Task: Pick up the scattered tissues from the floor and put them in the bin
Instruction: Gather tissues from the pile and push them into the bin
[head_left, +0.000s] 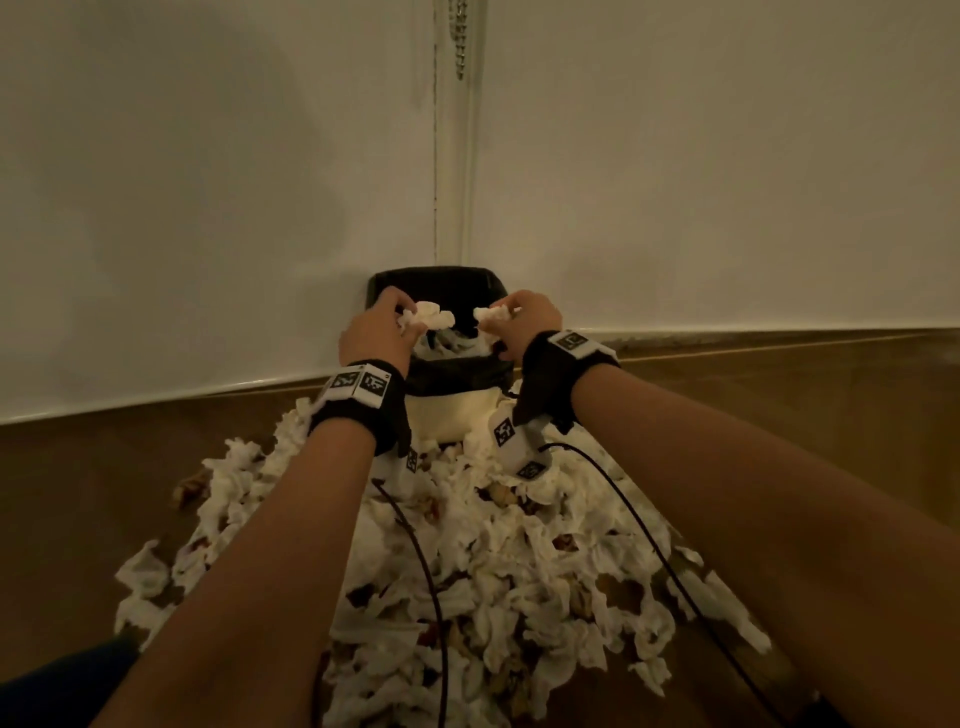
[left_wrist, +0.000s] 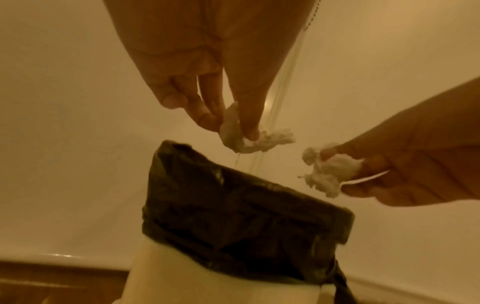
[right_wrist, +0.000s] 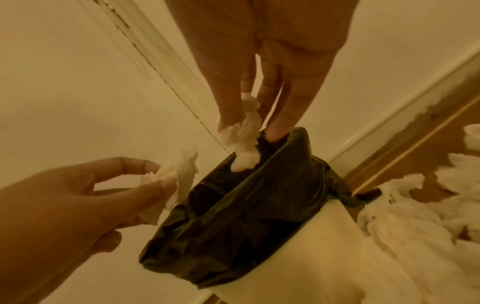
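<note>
Both hands hover over the bin (head_left: 451, 415), each pinching a tissue: the left hand (head_left: 375, 332) holds one wad (head_left: 428, 314), the right hand (head_left: 530, 322) another (head_left: 491, 313). More tissues (head_left: 493, 561) lie heaped on the floor (head_left: 93, 493) before the bin.

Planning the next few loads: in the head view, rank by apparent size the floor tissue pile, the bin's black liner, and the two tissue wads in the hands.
1. Floor tissue pile, by far largest.
2. Black liner.
3. Left hand's wad and right hand's wad: both small, too alike to rank.
</note>
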